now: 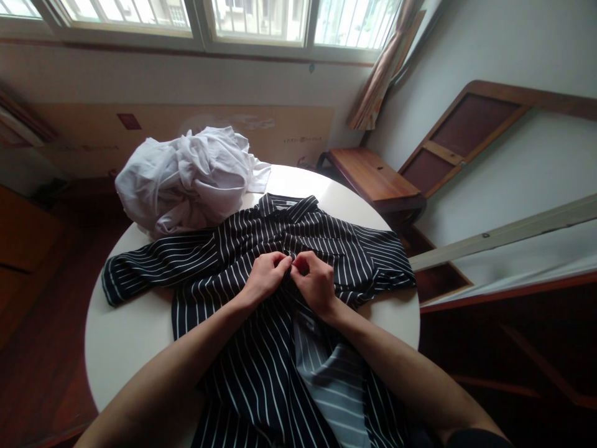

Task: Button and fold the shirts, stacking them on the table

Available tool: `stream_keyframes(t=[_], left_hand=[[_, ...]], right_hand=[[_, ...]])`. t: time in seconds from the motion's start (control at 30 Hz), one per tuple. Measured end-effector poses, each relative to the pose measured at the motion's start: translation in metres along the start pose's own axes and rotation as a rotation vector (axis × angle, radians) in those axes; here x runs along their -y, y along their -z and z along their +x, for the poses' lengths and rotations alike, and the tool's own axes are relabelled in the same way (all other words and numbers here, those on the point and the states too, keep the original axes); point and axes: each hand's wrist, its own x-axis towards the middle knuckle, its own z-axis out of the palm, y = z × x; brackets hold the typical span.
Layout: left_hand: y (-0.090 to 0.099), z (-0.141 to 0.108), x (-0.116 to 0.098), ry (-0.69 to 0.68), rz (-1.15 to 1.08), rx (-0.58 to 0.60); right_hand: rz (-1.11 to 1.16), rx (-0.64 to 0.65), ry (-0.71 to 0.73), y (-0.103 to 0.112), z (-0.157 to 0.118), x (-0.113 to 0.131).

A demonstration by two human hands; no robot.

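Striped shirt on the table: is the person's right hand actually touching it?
Touching. The head view shows the right hand with its fingertips pinching dark fabric at the front of the striped shirt.

Striped shirt (268, 333) — hem apparently off-frame

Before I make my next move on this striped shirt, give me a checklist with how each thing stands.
1. Both hands on the fabric: ok; the left hand and right hand meet at the front of the striped shirt.
2. Button between the fingertips: cannot tell; too small and hidden.
3. Sleeves spread to both sides: ok.
4. Lower front closed: not ok; it gapes below the hands, showing the paler inside.
5. White cloth apart from the shirt: cannot tell; it sits right by one sleeve.
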Motion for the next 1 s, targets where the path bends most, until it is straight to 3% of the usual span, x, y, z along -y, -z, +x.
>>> stream_keyframes(t=[0.17, 0.27, 0.37, 0.5, 0.6, 0.7, 0.87, 1.0], left_hand=[[0.0, 0.0, 0.0, -0.025, -0.038, -0.021], [-0.002, -0.001, 0.001, -0.024, -0.032, -0.064], [-0.003, -0.003, 0.001, -0.056, -0.022, -0.073], [-0.004, -0.003, 0.005, -0.102, -0.025, -0.018], [0.0, -0.001, 0.008, -0.143, 0.023, 0.069], [0.013, 0.001, 0.007, -0.17, 0.165, 0.119], [0.039, 0.01, 0.01, -0.228, 0.641, -0.075], [0.043, 0.02, 0.029, -0.202, 0.884, 0.104]], right_hand=[[0.034, -0.033, 0.005, 0.001, -0.001, 0.001], [0.167, -0.034, -0.069, 0.002, 0.001, 0.003], [0.43, -0.005, -0.247, 0.002, 0.007, 0.001], [0.851, 0.081, -0.588, 0.002, 0.016, -0.007], [0.921, 0.192, -0.744, 0.006, 0.02, -0.013], [0.726, 0.27, -0.618, 0.02, 0.027, -0.018], [-0.184, 0.282, -0.035, 0.046, 0.047, -0.044], [-0.572, 0.557, 0.036, 0.042, 0.057, -0.075]])
